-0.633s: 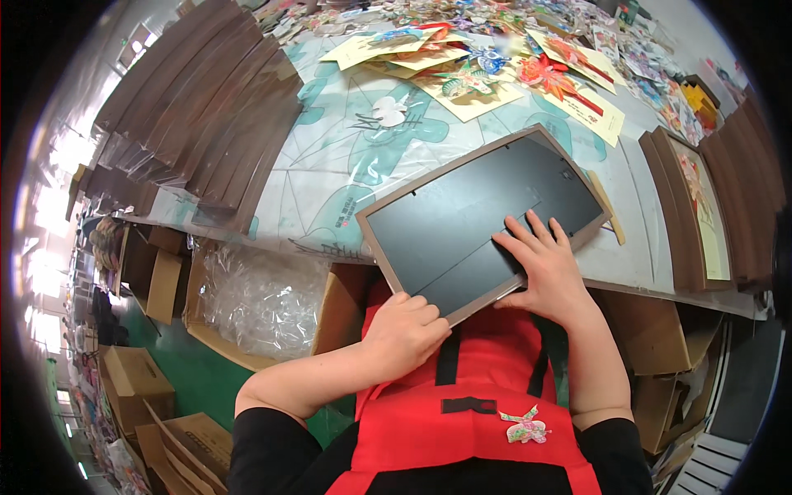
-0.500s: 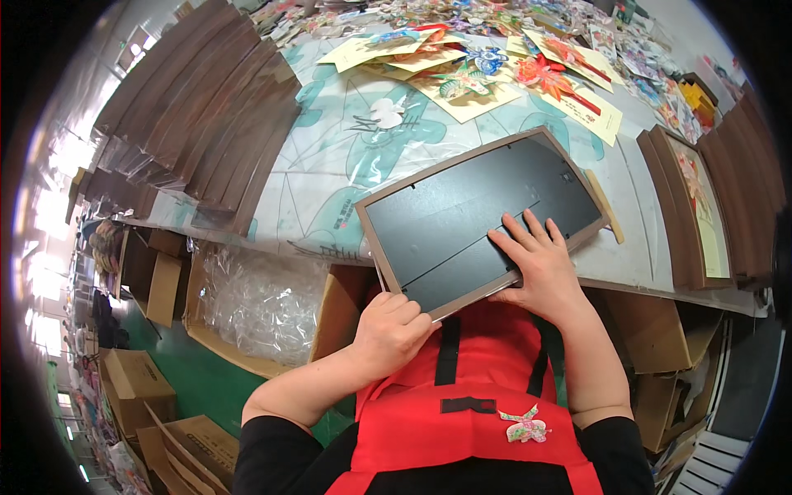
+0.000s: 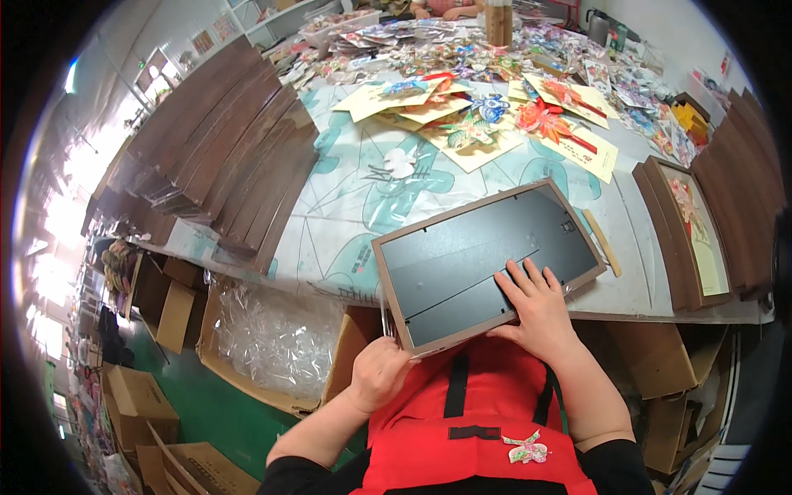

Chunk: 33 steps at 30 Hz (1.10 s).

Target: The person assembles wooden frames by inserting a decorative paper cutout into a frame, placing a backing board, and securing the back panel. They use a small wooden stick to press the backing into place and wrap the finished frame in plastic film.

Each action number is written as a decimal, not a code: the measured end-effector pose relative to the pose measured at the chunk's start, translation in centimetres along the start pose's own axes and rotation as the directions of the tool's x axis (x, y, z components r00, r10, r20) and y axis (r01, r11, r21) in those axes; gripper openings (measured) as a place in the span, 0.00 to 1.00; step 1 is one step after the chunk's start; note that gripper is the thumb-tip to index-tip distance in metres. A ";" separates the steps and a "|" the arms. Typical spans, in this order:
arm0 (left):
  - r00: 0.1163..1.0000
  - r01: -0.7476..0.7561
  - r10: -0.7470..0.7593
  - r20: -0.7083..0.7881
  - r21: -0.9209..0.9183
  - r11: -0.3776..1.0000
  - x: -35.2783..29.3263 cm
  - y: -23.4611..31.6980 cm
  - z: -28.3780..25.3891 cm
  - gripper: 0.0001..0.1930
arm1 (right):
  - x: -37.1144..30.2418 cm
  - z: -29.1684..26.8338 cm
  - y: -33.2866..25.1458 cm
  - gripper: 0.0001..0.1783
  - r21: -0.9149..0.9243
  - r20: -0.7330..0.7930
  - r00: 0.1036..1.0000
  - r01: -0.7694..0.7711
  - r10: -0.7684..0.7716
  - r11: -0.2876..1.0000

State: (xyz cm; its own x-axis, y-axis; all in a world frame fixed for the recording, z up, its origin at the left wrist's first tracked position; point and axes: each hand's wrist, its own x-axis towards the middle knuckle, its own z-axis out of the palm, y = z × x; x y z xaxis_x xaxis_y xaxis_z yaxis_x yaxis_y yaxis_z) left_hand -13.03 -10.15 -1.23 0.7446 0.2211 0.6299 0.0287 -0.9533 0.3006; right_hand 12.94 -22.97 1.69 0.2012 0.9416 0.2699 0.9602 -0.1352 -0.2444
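A brown picture frame (image 3: 462, 216) lies tilted, its black backing board (image 3: 462, 252) facing up, with the near left corner out past the table's edge. My right hand (image 3: 540, 309) grips its near side, fingers spread flat on the backing and thumb along the edge. Beside the near left corner, my left hand (image 3: 379, 375) is closed in a fist. A thin pale strip (image 3: 384, 318) rises from that fist along the frame's short side; I cannot make out what it is. A flat wooden stick (image 3: 602, 242) rests just right of the frame.
Brown frames stand stacked at the left (image 3: 219, 148) and right (image 3: 738, 198); one framed picture (image 3: 697, 231) faces inward. Cream cards with colourful cutouts (image 3: 478, 132) lie beyond. Under the table's edge is a carton (image 3: 334, 379) of clear plastic wrap (image 3: 272, 334). Someone's arms (image 3: 445, 10) show far back.
The view has tilted up, so the table sits lower in the picture. My left fist has slid from the frame's near edge to just outside its corner. My right hand stays on the backing.
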 end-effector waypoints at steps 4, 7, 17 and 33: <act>0.990 0.051 -0.054 -0.129 -0.027 0.998 -3.6 -2.2 2.8 0.20 | -0.2 -0.1 0.3 0.48 0.016 0.018 1.000 -0.015 0.015 1.000; 0.960 0.268 -0.263 -0.101 0.044 0.962 -7.3 -3.6 4.9 0.18 | -0.2 -0.6 0.0 0.47 0.020 0.006 1.000 -0.005 0.004 1.000; 0.776 0.606 -0.619 0.121 -0.412 0.680 -2.6 -1.8 6.2 0.30 | -1.3 0.2 -0.1 0.48 -0.121 -0.102 0.988 0.107 -0.120 0.987; 0.862 0.483 -0.504 0.053 -0.389 0.785 13.1 -5.1 7.7 0.23 | 0.2 -6.9 3.7 0.35 0.463 -0.576 0.794 0.122 0.194 0.878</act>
State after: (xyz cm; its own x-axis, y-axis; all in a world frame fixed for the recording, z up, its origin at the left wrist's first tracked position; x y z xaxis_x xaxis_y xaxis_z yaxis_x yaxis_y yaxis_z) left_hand 1.75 -3.94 -0.04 0.6627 0.6602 0.3534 0.1225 -0.5612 0.8186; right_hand 17.85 -25.36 7.30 0.4574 0.5440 0.7035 0.7777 0.1389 -0.6131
